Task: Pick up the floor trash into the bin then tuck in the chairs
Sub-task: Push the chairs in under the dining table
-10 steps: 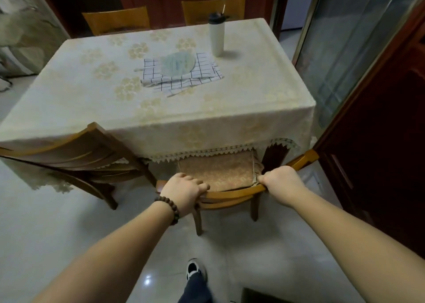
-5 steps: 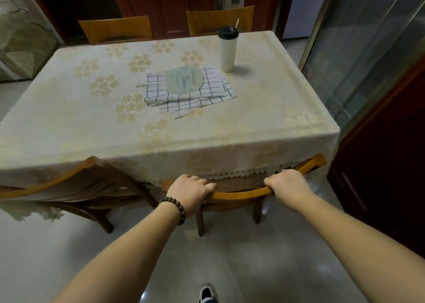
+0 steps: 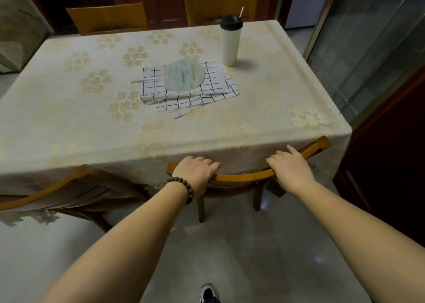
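A wooden chair [image 3: 243, 177] stands at the near right of the table [image 3: 69, 128], its curved back rail against the hanging cream tablecloth and its seat hidden beneath. My left hand [image 3: 195, 172], with a bead bracelet at the wrist, is curled over the rail's left end. My right hand [image 3: 291, 167] rests on the rail's right part with its fingers loosening and spread. A second wooden chair [image 3: 64, 192] sits at the near left, angled, its back by the table edge. No floor trash or bin is in view.
Two more chairs [image 3: 108, 17] [image 3: 220, 6] stand at the table's far side. On the table lie a checked cloth [image 3: 213, 88] with a round fan [image 3: 184, 75] and a white tumbler [image 3: 230, 42]. A dark wooden cabinet [image 3: 391, 164] is close on the right. My shoe [image 3: 209, 293] is on the tiled floor.
The right chair has slid forward under the table until its seat vanished beneath the cloth. I have stepped closer. My right hand's fingers have begun lifting off the rail.
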The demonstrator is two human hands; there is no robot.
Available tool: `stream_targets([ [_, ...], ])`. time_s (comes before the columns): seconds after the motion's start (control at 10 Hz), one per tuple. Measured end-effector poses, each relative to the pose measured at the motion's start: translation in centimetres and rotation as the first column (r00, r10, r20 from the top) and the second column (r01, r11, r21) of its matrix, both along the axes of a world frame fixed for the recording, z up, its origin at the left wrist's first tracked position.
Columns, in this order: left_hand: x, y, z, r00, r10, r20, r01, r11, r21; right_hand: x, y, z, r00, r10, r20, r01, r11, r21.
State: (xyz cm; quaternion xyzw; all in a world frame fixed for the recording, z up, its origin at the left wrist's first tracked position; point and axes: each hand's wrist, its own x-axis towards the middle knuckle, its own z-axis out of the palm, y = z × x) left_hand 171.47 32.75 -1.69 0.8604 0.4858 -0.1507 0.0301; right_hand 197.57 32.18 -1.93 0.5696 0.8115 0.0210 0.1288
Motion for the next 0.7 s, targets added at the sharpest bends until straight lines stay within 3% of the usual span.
stream_targets([
  [0.2, 0.4, -0.6, -0.5, 0.999, 0.025, 0.029, -0.026, 0.999, 0.047, -0.5, -0.8, 0.0, 0.992, -0.127, 0.007, 0.126, 0.992, 0.026],
  [0.4, 1.1, -1.5, 0.4, 0.987, 0.160, 0.029, -0.160, 0.987, 0.026, -1.0, -1.3, 0.7, 0.972, -0.230, -0.046, 0.229, 0.973, -0.038],
  [0.6, 2.2, -4.0, 2.0, 0.926, 0.306, 0.222, -0.301, 0.952, -0.056, -0.4, -4.4, 2.9, 0.909, -0.282, -0.306, 0.216, 0.949, -0.231],
  [0.7, 3.4, -5.9, 2.7, 0.883, 0.359, 0.301, -0.376, 0.927, -0.003, 0.0, -6.0, 3.6, 0.852, -0.320, -0.415, 0.259, 0.945, -0.199],
])
